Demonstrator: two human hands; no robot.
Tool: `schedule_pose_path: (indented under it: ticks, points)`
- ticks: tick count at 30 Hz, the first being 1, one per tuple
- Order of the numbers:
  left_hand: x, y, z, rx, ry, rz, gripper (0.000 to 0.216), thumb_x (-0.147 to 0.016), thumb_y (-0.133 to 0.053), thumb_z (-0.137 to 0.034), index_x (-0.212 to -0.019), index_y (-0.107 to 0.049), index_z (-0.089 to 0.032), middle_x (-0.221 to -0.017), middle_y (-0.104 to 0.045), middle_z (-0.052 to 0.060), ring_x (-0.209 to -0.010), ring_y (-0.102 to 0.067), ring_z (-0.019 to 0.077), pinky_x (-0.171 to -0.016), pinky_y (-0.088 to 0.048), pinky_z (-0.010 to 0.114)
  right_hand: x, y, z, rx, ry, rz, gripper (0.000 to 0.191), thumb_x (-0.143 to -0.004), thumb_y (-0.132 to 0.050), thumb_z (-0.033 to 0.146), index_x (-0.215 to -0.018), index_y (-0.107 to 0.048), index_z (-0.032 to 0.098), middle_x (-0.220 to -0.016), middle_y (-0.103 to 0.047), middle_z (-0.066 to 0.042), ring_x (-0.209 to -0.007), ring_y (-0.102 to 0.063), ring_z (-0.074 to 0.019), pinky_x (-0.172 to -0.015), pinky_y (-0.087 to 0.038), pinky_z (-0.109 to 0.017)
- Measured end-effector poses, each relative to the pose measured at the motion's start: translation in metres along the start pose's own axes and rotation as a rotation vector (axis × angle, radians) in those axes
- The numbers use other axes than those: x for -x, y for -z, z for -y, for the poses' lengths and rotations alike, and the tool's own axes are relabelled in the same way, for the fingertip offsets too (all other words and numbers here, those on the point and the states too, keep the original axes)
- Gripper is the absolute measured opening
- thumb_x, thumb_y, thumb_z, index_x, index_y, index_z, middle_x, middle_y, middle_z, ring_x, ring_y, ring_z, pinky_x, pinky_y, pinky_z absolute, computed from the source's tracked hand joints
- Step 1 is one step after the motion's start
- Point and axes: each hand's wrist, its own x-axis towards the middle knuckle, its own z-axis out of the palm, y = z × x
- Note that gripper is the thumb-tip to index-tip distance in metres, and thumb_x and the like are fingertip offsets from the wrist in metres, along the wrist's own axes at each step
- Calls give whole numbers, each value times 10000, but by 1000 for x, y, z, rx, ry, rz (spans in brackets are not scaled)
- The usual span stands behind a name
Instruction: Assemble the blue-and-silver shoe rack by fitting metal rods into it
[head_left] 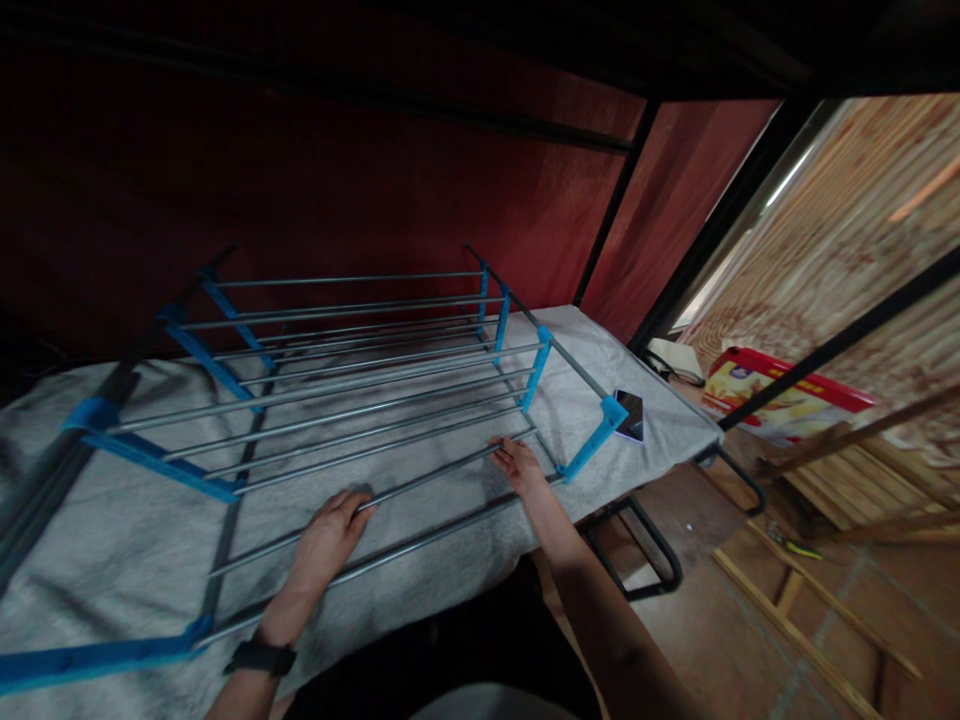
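A rack [352, 412] of grey metal tubes and blue plastic brackets lies on a grey blanket [450, 545]. My left hand [330, 535], below a dark wristband [261, 658], is closed around one metal tube [435, 470] near the rack's front side. Farther right along that same tube, my right hand [516, 465] has its fingers bent over it. Close to my right hand is a blue bracket [596, 438] at the rack's front right corner. Another blue bracket [97, 655] reaches out of view at the lower left.
A phone [629, 415] lies on the blanket right of the rack. Beyond the bed's edge are a black metal frame [671, 560], a red and yellow box [780, 390] and wooden pieces [795, 620] on the tiled floor. A dark red wall [360, 190] stands behind the rack.
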Motion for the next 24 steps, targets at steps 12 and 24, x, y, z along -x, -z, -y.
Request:
schedule_pose_path:
  ticks: [12, 24]
  points:
    - [15, 11, -7, -111, 12, -40, 357, -964, -429, -482, -1070, -660, -231, -1058, -774, 86, -964, -725, 298, -883, -568, 420, 17, 0, 13, -44, 52, 76, 236, -645, -837, 158, -713, -622, 229, -681, -702, 29, -643, -663, -149, -714, -630, -326]
    - [41, 22, -30, -162, -112, -160, 391, -1036, -371, -469, -1054, -676, -226, -1020, -730, 79, -888, -701, 257, -829, -564, 399, 48, 12, 29, -52, 104, 130, 212, -690, -838, 196, -833, -684, 229, -859, -765, -8, -815, -721, -157, -755, -627, -289]
